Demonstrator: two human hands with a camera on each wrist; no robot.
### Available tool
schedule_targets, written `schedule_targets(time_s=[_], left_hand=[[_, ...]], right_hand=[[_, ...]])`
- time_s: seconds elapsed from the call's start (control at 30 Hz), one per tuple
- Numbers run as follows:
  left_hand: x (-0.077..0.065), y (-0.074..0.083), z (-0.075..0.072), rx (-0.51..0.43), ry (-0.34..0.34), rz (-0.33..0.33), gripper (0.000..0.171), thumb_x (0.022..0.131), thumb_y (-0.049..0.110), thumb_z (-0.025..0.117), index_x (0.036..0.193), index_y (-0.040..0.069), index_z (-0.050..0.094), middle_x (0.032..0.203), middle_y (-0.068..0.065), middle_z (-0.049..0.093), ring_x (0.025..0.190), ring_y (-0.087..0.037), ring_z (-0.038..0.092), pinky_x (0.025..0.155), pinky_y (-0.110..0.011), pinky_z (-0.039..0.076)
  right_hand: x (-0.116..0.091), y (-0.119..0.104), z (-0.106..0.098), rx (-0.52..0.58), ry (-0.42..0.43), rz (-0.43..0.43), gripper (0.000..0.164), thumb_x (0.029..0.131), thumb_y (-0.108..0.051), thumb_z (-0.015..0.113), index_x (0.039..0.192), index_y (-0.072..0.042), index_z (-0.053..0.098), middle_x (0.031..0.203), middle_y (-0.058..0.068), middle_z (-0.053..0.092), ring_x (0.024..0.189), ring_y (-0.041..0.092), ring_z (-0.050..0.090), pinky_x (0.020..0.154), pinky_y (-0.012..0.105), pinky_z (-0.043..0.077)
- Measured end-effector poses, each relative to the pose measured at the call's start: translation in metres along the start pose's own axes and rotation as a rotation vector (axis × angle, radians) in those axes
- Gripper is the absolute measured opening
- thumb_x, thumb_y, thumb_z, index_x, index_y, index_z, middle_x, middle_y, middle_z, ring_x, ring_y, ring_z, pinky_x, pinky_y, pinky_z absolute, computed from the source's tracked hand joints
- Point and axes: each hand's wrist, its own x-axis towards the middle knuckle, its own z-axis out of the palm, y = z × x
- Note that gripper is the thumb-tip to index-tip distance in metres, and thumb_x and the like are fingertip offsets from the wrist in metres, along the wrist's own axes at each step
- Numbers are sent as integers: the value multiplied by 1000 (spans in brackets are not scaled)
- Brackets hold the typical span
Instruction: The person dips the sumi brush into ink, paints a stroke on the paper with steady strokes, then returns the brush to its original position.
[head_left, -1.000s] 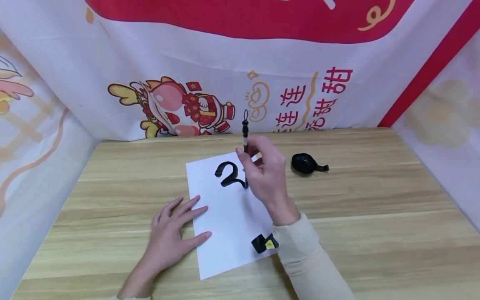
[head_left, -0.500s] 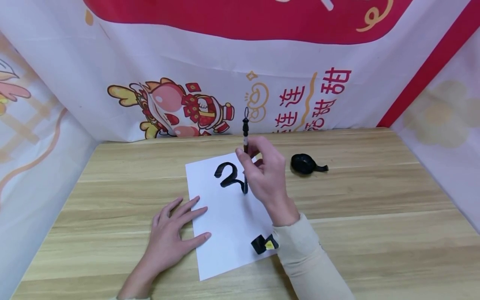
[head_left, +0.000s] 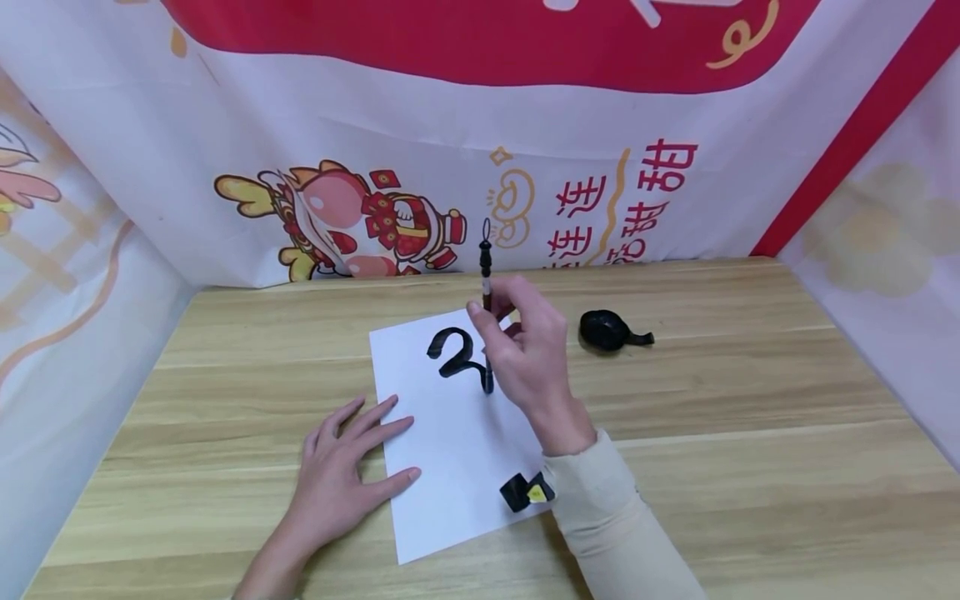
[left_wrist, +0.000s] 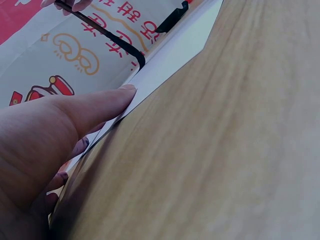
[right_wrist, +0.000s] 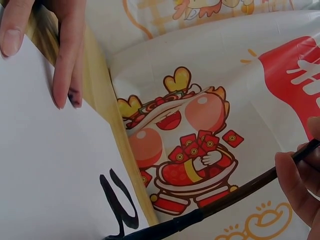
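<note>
My right hand (head_left: 528, 350) pinches a dark writing brush (right_wrist: 220, 205) between thumb and fingers and holds it nearly upright. Its bristle tip meets the white sheet of paper (head_left: 442, 483) at the lower end of a curved black ink stroke (head_left: 457, 364). In the right wrist view the stroke (right_wrist: 120, 202) looks wet and thick. My left hand (head_left: 341, 471) lies with spread fingers on the left edge of the sheet, its thumb (left_wrist: 107, 102) pressing the paper in the left wrist view.
A small black dish with a short handle (head_left: 603, 331) stands right of the sheet on the wooden table (head_left: 750, 483). A black block with a yellow label (head_left: 517, 492) sits on the paper's near right corner, beside my right sleeve. A printed cloth (head_left: 300, 108) hangs behind.
The brush tip has moved slightly down the sheet toward me, and the ink stroke's tail has grown longer. My left hand has stayed in place on the paper.
</note>
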Motion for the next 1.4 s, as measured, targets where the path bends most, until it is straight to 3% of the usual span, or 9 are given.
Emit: schedule_targets(time_s=[0.57, 1.4], left_hand=[[0, 1, 0, 3, -4, -6, 59, 84, 50, 90, 139, 34, 73, 165, 4, 54, 158, -41, 31, 118, -72, 18], [0, 1, 0, 6, -12, -11, 60, 85, 52, 89, 140, 35, 73, 166, 4, 53, 158, -42, 30, 118, -72, 18]], right_hand=[[-1, -2, 1, -5, -14, 11, 10, 102, -10, 70, 111, -5, 69, 91, 9, 70, 82, 19, 66, 57, 34, 57], [-2, -6, 1, -2, -30, 5, 9, 102, -9, 71, 110, -5, 69, 90, 8, 70, 81, 18, 65, 59, 24, 55]])
